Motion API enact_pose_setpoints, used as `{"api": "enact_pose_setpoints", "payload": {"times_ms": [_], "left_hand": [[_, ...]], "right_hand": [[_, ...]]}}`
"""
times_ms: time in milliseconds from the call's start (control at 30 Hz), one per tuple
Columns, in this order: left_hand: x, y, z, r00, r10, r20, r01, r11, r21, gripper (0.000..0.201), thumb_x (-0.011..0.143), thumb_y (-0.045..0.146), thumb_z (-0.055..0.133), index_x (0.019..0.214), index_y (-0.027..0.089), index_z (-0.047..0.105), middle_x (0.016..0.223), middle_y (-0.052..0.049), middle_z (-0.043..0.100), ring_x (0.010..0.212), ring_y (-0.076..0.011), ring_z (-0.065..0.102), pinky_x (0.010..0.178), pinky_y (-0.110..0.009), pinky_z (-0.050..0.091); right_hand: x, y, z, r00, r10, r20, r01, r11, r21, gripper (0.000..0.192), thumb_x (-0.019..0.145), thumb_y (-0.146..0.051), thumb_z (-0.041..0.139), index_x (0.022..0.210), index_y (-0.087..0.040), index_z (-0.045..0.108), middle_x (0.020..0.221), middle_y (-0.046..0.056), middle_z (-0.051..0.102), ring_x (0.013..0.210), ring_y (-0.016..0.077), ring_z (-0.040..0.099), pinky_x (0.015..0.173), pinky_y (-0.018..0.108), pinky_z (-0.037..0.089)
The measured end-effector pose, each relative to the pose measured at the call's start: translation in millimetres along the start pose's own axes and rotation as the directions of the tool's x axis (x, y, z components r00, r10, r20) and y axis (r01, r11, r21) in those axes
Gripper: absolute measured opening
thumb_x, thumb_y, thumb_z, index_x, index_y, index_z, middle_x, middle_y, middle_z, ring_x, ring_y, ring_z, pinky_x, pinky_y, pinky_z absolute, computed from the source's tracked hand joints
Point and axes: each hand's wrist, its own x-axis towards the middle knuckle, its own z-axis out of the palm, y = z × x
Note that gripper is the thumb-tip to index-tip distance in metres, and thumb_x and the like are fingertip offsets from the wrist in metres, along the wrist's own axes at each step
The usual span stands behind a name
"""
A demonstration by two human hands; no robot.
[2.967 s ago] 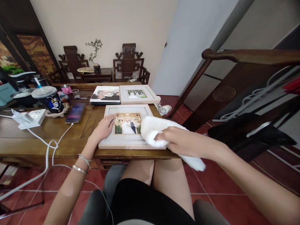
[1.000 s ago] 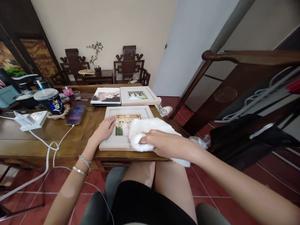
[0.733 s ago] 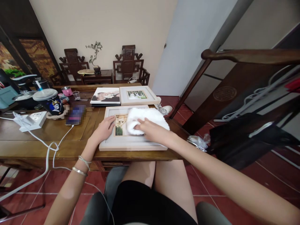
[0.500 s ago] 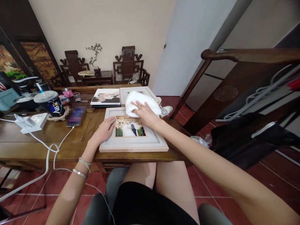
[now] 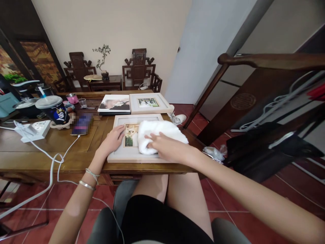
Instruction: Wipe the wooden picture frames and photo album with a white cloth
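Note:
A pale wooden picture frame (image 5: 119,155) lies flat on the brown wooden table (image 5: 87,161) in front of me. My left hand (image 5: 114,138) rests on the frame's left side, fingers lying flat. Under my right hand (image 5: 162,146) is a folded, fluffy white towel (image 5: 165,128), pressed onto the right half of the frame. The towel hides the right part of the small photo (image 5: 130,135) in the middle of the frame. My right fingers grip the towel's near side.
Behind lie a second picture frame (image 5: 152,109) and a photo panel (image 5: 114,103) on a dark one. To the left are a lidded cup (image 5: 57,110), a phone (image 5: 82,124), a white power strip (image 5: 35,130) and trailing cables. A wooden chair (image 5: 213,98) stands at the right.
My right hand has moved the towel toward me and to the right, from the frame's far edge onto its right half. The second frame behind is uncovered. My left hand stays put.

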Motion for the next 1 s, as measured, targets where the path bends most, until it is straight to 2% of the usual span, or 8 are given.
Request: {"api": "enact_pose_setpoints", "payload": {"times_ms": [133,233,300,467,633,733,867,1000], "left_hand": [[-1,3,-2.2,1.000,-0.002,0.017,0.002,1.000,-0.002,0.046,0.098,0.030,0.036,0.137,0.014,0.056,0.148,-0.014,0.051,0.139,-0.0265,0.045,0.116,-0.048,0.038],[-1,5,-2.8,1.000,-0.007,0.017,0.007,1.000,-0.002,0.047,0.098,0.029,0.036,0.137,0.013,0.055,0.148,-0.014,0.051,0.139,-0.0267,0.045,0.116,-0.048,0.037],[-1,4,-2.7,1.000,-0.003,0.014,0.003,1.000,-0.002,0.046,0.097,0.029,0.037,0.137,0.013,0.056,0.148,-0.014,0.051,0.139,-0.0266,0.045,0.116,-0.047,0.037],[0,1,-3.3,0.999,0.047,0.011,-0.047,0.999,0.004,0.046,0.097,0.030,0.038,0.135,0.012,0.058,0.146,-0.014,0.054,0.138,-0.0258,0.047,0.118,-0.045,0.035],[1,-2,-3.3,0.998,0.066,0.005,-0.066,0.998,-0.002,0.047,0.097,0.032,0.039,0.134,0.011,0.058,0.145,-0.016,0.054,0.137,-0.0267,0.048,0.118,-0.045,0.036],[1,-3,-2.1,0.998,0.066,0.003,-0.066,0.998,-0.003,0.048,0.097,0.033,0.038,0.134,0.009,0.058,0.144,-0.016,0.054,0.136,-0.0267,0.049,0.118,-0.045,0.035],[1,-2,-0.4,0.999,0.042,-0.003,-0.042,0.999,-0.001,0.048,0.097,0.031,0.037,0.135,0.010,0.058,0.145,-0.015,0.054,0.137,-0.0264,0.048,0.118,-0.045,0.036],[-1,2,-1.0,1.000,0.001,0.014,-0.001,1.000,-0.006,0.047,0.097,0.031,0.037,0.136,0.013,0.056,0.148,-0.014,0.051,0.139,-0.0269,0.045,0.116,-0.047,0.037]], "right_hand": [[-26,-22,-15,0.996,-0.089,0.019,0.087,0.994,0.067,0.048,0.072,0.006,0.044,0.104,-0.015,0.072,0.132,0.017,0.062,0.112,0.0301,0.063,0.091,0.037,0.046],[-22,-21,-10,0.998,-0.065,0.006,0.064,0.992,0.111,0.050,0.073,0.006,0.043,0.107,-0.016,0.072,0.130,0.017,0.064,0.110,0.0305,0.065,0.090,0.038,0.048],[-10,-11,0,0.999,-0.030,-0.034,0.034,0.992,0.118,0.052,0.074,0.006,0.042,0.113,-0.015,0.070,0.139,0.018,0.058,0.119,0.0315,0.061,0.097,0.041,0.046],[36,26,23,0.983,0.075,-0.166,-0.068,0.996,0.051,0.056,0.077,0.006,0.044,0.128,-0.008,0.063,0.159,0.019,0.032,0.148,0.0344,0.026,0.118,0.051,0.024],[75,49,24,0.958,0.173,-0.226,-0.175,0.985,0.015,0.053,0.081,0.003,0.045,0.131,-0.007,0.061,0.160,0.017,0.030,0.148,0.0368,0.022,0.117,0.056,0.024],[79,47,23,0.966,0.143,-0.213,-0.151,0.988,-0.022,0.051,0.080,0.004,0.045,0.127,-0.007,0.063,0.157,0.019,0.036,0.147,0.0386,0.026,0.114,0.059,0.026],[54,31,15,0.988,0.023,-0.151,-0.026,0.999,-0.022,0.051,0.078,0.004,0.043,0.121,-0.008,0.067,0.149,0.022,0.046,0.137,0.0369,0.042,0.106,0.053,0.037],[8,5,-8,0.998,-0.055,-0.008,0.056,0.996,0.074,0.047,0.074,0.005,0.042,0.103,-0.014,0.073,0.119,0.016,0.068,0.101,0.0281,0.066,0.089,0.037,0.046]]}}
